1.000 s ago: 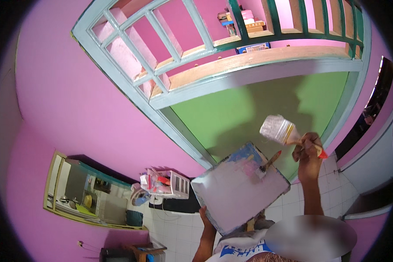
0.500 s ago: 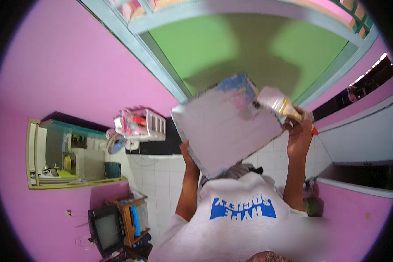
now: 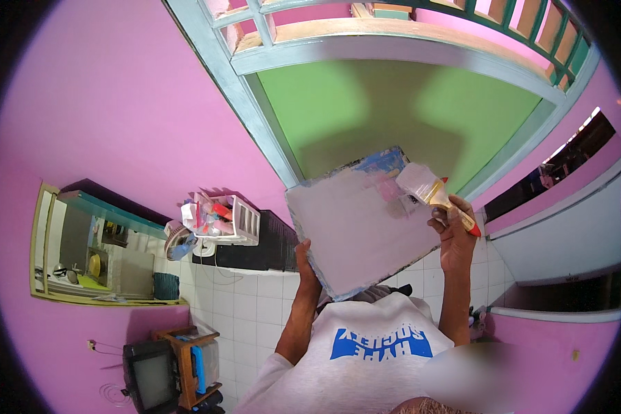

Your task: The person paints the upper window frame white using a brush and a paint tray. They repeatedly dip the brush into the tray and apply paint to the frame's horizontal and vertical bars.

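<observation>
A rectangular panel (image 3: 352,224) is tilted in front of me, its face mostly coated in pale pinkish-grey. Toward its far right corner, blue and pink patches show through. My left hand (image 3: 306,263) grips the panel's left edge, thumb on the face and the other fingers hidden behind. In my right hand (image 3: 455,224) is a wide flat paintbrush (image 3: 435,192) with a yellowish handle, red at its end. Fingers close round that handle. Pale paint covers the bristles, which lie over the panel's right corner; whether they touch it I cannot tell.
Beyond the panel stands a green wall section (image 3: 290,96) in a pale blue frame. On the left, a white basket (image 3: 245,221) of small items sits on a black surface. A television (image 3: 150,376) and wooden stand (image 3: 186,372) are lower left; a pale door (image 3: 566,238) is at right.
The view has tilted up, showing more of the railing above. In the picture, the panel and both hands sit slightly lower. The brush remains over the panel's right corner, its handle angled a little more downward.
</observation>
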The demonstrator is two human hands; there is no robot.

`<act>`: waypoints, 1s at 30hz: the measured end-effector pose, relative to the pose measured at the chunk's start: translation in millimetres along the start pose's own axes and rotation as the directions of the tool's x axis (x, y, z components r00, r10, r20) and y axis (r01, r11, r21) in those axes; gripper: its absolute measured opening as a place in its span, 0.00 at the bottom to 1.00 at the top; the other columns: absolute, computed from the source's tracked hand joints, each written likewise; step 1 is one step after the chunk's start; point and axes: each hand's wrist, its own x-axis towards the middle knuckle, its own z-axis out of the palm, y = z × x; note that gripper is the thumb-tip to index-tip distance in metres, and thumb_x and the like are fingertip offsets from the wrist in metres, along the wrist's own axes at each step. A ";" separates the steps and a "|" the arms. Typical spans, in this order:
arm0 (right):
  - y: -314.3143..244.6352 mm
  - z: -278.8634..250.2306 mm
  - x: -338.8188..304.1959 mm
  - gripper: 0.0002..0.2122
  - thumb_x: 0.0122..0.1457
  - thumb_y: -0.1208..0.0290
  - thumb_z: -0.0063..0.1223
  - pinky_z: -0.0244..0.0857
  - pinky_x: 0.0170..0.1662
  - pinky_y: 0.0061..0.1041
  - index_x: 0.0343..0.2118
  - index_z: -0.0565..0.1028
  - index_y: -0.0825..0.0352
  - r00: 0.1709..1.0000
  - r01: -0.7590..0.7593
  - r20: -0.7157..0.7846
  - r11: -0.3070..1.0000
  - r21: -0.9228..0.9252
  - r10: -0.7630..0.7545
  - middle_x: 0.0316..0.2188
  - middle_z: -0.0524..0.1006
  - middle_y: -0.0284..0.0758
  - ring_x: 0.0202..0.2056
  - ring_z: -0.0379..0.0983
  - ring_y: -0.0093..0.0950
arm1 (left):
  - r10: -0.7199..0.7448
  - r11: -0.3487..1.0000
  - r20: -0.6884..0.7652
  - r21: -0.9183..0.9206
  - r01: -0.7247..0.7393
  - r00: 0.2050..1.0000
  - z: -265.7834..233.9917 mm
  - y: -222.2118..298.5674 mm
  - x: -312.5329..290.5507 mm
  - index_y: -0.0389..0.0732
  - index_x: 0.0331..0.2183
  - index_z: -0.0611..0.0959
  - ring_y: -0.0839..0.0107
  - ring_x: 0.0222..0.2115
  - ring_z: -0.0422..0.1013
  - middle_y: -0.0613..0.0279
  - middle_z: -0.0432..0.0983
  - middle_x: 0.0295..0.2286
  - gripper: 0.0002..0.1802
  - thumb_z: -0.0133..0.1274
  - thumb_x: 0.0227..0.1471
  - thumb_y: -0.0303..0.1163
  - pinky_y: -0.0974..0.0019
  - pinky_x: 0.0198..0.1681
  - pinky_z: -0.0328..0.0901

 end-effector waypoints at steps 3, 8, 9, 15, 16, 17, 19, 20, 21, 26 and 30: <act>3.0 7.7 4.0 0.15 0.60 0.71 0.56 0.78 0.36 0.28 0.47 0.71 0.72 1.000 0.008 0.020 0.996 -0.087 -0.007 0.38 0.78 0.41 0.36 0.79 0.28 | -0.020 1.000 -0.053 -0.012 0.020 0.998 -1.5 -1.1 4.4 0.37 0.52 0.70 0.61 0.46 0.67 0.53 0.70 0.45 0.37 0.45 0.51 0.57 0.58 0.49 0.62; 1.6 33.1 10.2 0.11 0.63 0.72 0.51 0.76 0.34 0.27 0.45 0.72 0.72 0.991 0.124 -0.031 0.986 -0.114 -0.129 0.33 0.79 0.39 0.29 0.78 0.26 | -0.046 0.998 -0.047 -0.038 0.044 0.998 2.5 6.5 3.8 0.37 0.52 0.70 0.61 0.45 0.67 0.53 0.70 0.44 0.36 0.45 0.51 0.56 0.58 0.49 0.62; 2.1 38.4 13.0 0.12 0.63 0.72 0.51 0.76 0.34 0.27 0.45 0.72 0.72 0.985 0.162 -0.046 0.980 -0.115 -0.168 0.34 0.79 0.39 0.29 0.78 0.26 | -0.050 0.998 -0.041 -0.045 0.048 0.998 1.8 6.7 6.0 0.37 0.52 0.70 0.61 0.45 0.67 0.53 0.70 0.44 0.36 0.45 0.51 0.56 0.59 0.49 0.62; -7.0 53.5 24.3 0.11 0.63 0.71 0.51 0.75 0.33 0.28 0.43 0.73 0.72 0.960 0.248 -0.040 0.908 -0.338 -0.277 0.35 0.77 0.38 0.30 0.77 0.27 | -0.059 0.995 -0.012 -0.076 0.058 0.998 2.9 8.7 19.3 0.38 0.54 0.68 0.58 0.48 0.66 0.51 0.68 0.47 0.40 0.47 0.49 0.58 0.54 0.50 0.62; -9.4 54.5 24.8 0.09 0.63 0.72 0.51 0.74 0.34 0.28 0.41 0.74 0.72 0.950 0.262 -0.052 0.874 -0.410 -0.309 0.34 0.77 0.36 0.31 0.76 0.26 | -0.076 0.995 -0.039 -0.074 0.073 0.996 1.4 4.1 20.5 0.38 0.56 0.67 0.57 0.49 0.66 0.50 0.67 0.48 0.43 0.48 0.48 0.60 0.52 0.50 0.62; -12.2 55.1 26.2 0.08 0.63 0.73 0.51 0.73 0.35 0.27 0.40 0.74 0.73 0.946 0.293 0.016 0.835 -0.466 -0.323 0.34 0.77 0.36 0.32 0.76 0.25 | -0.096 0.993 -0.019 -0.076 0.095 0.995 3.0 6.7 18.0 0.38 0.55 0.67 0.57 0.48 0.66 0.50 0.68 0.47 0.42 0.48 0.48 0.59 0.53 0.49 0.62; -12.3 56.7 28.9 0.08 0.62 0.74 0.51 0.72 0.38 0.24 0.40 0.75 0.73 0.930 0.362 0.156 0.762 -0.537 -0.332 0.35 0.77 0.36 0.33 0.76 0.24 | -0.102 0.993 -0.003 -0.063 0.101 0.995 2.1 9.9 21.0 0.38 0.54 0.67 0.57 0.46 0.66 0.51 0.68 0.46 0.40 0.49 0.49 0.58 0.53 0.48 0.63; -14.2 60.9 28.6 0.08 0.62 0.74 0.52 0.71 0.39 0.23 0.40 0.75 0.74 0.932 0.363 0.200 0.742 -0.564 -0.304 0.34 0.77 0.35 0.34 0.75 0.22 | -0.086 0.995 0.011 -0.047 0.086 0.996 2.0 8.9 26.3 0.38 0.53 0.68 0.58 0.45 0.66 0.52 0.68 0.45 0.39 0.49 0.49 0.57 0.53 0.47 0.63; -16.2 66.6 26.7 0.09 0.62 0.74 0.52 0.69 0.40 0.21 0.40 0.76 0.74 0.931 0.365 0.245 0.721 -0.589 -0.271 0.34 0.77 0.34 0.35 0.74 0.21 | -0.102 0.993 0.016 -0.055 0.102 0.995 1.0 7.8 25.1 0.38 0.52 0.68 0.58 0.44 0.67 0.52 0.68 0.44 0.38 0.50 0.49 0.57 0.54 0.47 0.63; -12.1 70.2 41.6 0.10 0.61 0.74 0.53 0.67 0.38 0.17 0.42 0.76 0.73 0.958 0.245 0.281 0.671 -0.699 -0.057 0.31 0.78 0.31 0.33 0.73 0.18 | -0.180 0.980 0.053 -0.077 0.184 0.982 16.8 23.3 28.0 0.37 0.50 0.69 0.60 0.42 0.67 0.53 0.69 0.41 0.36 0.51 0.48 0.56 0.55 0.45 0.64; 8.3 44.0 48.1 0.10 0.60 0.73 0.55 0.69 0.36 0.19 0.42 0.76 0.72 0.935 0.332 0.334 0.639 -0.694 -0.123 0.30 0.79 0.32 0.32 0.75 0.18 | -0.127 0.990 0.027 -0.064 0.128 0.992 17.4 16.7 28.6 0.37 0.49 0.70 0.60 0.41 0.68 0.52 0.70 0.40 0.36 0.50 0.48 0.56 0.56 0.44 0.65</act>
